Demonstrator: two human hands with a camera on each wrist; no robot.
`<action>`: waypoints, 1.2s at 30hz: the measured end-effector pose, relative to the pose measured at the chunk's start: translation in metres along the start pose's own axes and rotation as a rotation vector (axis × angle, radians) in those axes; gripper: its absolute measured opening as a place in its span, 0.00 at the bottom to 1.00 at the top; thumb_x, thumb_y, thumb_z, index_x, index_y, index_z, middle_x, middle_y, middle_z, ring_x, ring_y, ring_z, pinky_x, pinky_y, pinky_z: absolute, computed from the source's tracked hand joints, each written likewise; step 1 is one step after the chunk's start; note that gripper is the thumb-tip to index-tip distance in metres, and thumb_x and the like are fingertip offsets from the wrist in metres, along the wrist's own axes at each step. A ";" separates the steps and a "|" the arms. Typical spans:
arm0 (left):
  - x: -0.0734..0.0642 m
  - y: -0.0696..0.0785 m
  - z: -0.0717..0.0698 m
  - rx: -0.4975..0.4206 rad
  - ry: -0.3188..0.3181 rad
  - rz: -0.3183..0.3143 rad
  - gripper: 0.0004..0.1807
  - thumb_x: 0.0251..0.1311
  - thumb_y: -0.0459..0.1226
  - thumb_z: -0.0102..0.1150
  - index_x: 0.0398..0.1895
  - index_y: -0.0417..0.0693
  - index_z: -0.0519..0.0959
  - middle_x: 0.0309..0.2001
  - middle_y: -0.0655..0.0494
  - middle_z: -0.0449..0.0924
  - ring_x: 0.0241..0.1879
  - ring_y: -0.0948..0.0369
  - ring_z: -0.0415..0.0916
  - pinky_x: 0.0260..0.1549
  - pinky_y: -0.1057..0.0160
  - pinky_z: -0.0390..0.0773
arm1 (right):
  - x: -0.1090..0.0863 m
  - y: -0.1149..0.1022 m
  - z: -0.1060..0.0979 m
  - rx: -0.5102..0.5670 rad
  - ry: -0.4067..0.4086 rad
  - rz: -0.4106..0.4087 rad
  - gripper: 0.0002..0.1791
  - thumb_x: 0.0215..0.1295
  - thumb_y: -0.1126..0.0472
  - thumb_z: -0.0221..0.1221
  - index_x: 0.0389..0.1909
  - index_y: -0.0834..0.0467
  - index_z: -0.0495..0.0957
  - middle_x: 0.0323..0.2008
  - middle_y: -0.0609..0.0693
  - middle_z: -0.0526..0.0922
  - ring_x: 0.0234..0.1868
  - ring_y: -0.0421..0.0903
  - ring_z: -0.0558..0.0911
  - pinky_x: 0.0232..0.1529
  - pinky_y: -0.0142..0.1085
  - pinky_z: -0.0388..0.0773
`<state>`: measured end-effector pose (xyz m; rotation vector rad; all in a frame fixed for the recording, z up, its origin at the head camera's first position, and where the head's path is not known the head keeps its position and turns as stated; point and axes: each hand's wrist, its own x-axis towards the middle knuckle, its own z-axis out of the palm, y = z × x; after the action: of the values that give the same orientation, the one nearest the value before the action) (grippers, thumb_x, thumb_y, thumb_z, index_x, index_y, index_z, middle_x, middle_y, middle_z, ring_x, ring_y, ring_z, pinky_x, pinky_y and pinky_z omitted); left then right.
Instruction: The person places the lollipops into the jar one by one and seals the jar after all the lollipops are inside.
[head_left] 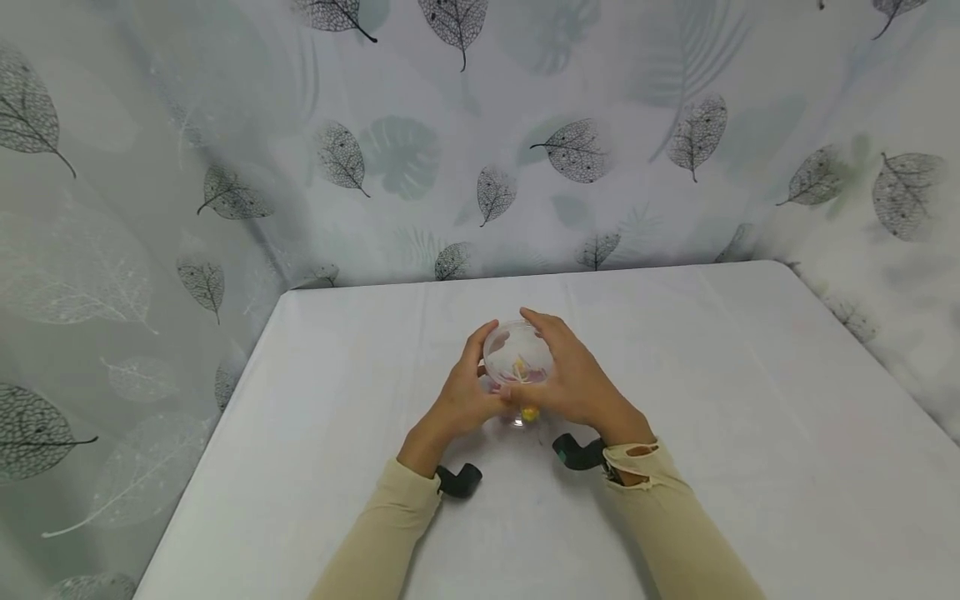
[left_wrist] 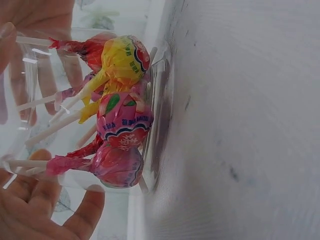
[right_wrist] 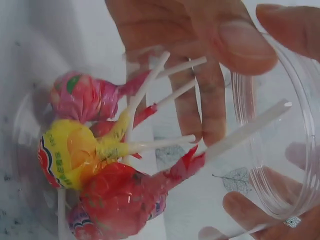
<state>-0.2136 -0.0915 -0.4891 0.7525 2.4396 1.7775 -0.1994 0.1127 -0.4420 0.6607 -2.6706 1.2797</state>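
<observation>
A clear, round plastic jar [head_left: 516, 343] stands upright on the table, between both hands. My left hand [head_left: 467, 398] grips its left side, and my right hand [head_left: 577, 375] grips the right side, with the thumbs meeting at the front. Several wrapped lollipops lie heads down inside. The left wrist view has a yellow lollipop [left_wrist: 122, 62] above a pink lollipop [left_wrist: 125, 117]. A red lollipop [right_wrist: 117, 200] is close up in the right wrist view, its white stick pointing towards the threaded rim [right_wrist: 272, 195]. Whether a lid covers the jar, I cannot tell.
A white cloth covers the table [head_left: 360, 375]. Leaf-patterned curtains [head_left: 495, 125] hang behind it and along both sides. Black camera mounts [head_left: 460, 481] stick out inward from both wrists, close to the tabletop.
</observation>
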 end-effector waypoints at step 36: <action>0.001 -0.001 0.001 0.008 0.004 0.010 0.60 0.52 0.31 0.77 0.84 0.56 0.48 0.78 0.50 0.60 0.72 0.44 0.65 0.70 0.43 0.68 | 0.003 0.002 0.002 -0.002 0.017 -0.036 0.61 0.49 0.37 0.79 0.81 0.45 0.58 0.76 0.50 0.65 0.68 0.57 0.72 0.61 0.60 0.76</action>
<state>-0.2142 -0.0903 -0.4901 0.7636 2.4510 1.7754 -0.2024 0.1112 -0.4439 0.6916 -2.6338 1.2678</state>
